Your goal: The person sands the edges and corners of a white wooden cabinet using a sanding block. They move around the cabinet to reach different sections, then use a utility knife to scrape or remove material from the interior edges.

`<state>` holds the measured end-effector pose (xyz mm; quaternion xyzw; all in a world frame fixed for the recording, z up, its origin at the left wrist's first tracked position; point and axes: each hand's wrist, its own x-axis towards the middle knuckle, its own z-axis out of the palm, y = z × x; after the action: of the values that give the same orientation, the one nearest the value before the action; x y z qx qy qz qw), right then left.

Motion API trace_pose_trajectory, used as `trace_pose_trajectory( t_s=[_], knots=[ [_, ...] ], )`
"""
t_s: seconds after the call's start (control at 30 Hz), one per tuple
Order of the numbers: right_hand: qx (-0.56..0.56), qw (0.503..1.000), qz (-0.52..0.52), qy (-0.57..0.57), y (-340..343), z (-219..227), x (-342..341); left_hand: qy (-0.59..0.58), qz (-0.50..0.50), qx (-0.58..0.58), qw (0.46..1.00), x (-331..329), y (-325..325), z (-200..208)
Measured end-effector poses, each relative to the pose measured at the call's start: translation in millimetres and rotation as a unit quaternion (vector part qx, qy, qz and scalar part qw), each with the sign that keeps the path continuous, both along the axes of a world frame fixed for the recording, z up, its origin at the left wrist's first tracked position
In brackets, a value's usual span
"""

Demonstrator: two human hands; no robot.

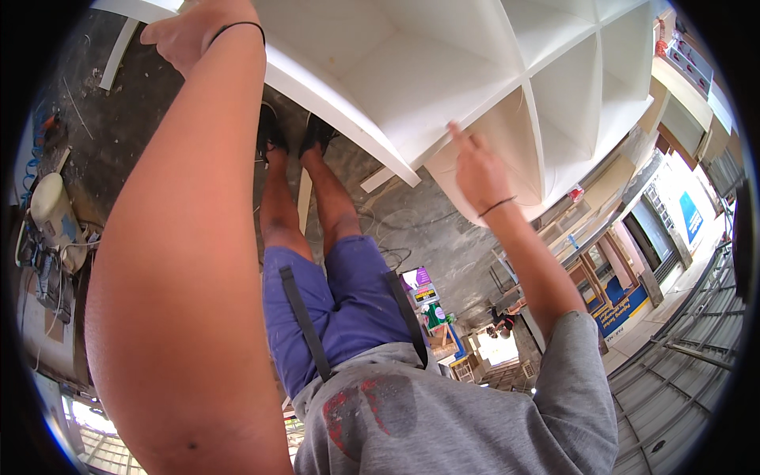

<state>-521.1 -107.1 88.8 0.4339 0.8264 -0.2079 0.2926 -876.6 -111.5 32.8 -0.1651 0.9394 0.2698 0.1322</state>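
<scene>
Looking down past a grey sweatshirt with a red smear (372,412) and blue shorts crossed by two black straps (340,293), toward black shoes (273,131) planted just under the near edge of the large white-painted wooden shelf unit with a grid of square compartments (443,71).

Left hand (190,32) raised at the unit's left end, fingers curled over its long front edge in a firm grip, thin black band at the wrist. Right hand (475,170) at the unit's lower right corner, fingers spread and pressed flat against a side panel, not pinching anything.

Unit itself held tilted above the grey concrete floor (419,229), open compartments facing up toward the camera. Judged well along as a piece of joinery: dividers all seated, surfaces evenly white, no bare wood showing. Judged unfinished as handling: carried on both hands, not resting flat, bottom contact hidden.

Left of the unit, a loose white wooden strip (119,51) on the floor, and farther left a cream-coloured rounded machine with cables (51,210). Beyond the unit's right end, stacked timber frames and a ribbed metal shutter (681,348).
</scene>
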Motion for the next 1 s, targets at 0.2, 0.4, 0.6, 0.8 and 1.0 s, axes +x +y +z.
trace_pose_trajectory(
  t_s=[0.2,0.4,0.6,0.8,1.0],
  knots=[
    [-0.271,0.938,-0.201,0.074,-29,-2,-1,0.007,0.006,0.007,1.000,0,0,3],
    [0.008,0.999,-0.029,-0.009,7,3,-13,-0.005,0.020,-0.012,1.000,1,7,6],
    [-0.172,0.974,-0.105,0.108,-45,-2,-11,0.003,0.009,0.005,1.000,0,1,-2],
    [-0.056,0.995,-0.069,-0.046,14,4,-23,-0.028,0.011,-0.001,1.000,2,6,12],
    [-0.164,0.967,-0.123,0.153,-55,-15,-5,-0.031,0.007,-0.007,0.999,-3,2,2]
  ],
)
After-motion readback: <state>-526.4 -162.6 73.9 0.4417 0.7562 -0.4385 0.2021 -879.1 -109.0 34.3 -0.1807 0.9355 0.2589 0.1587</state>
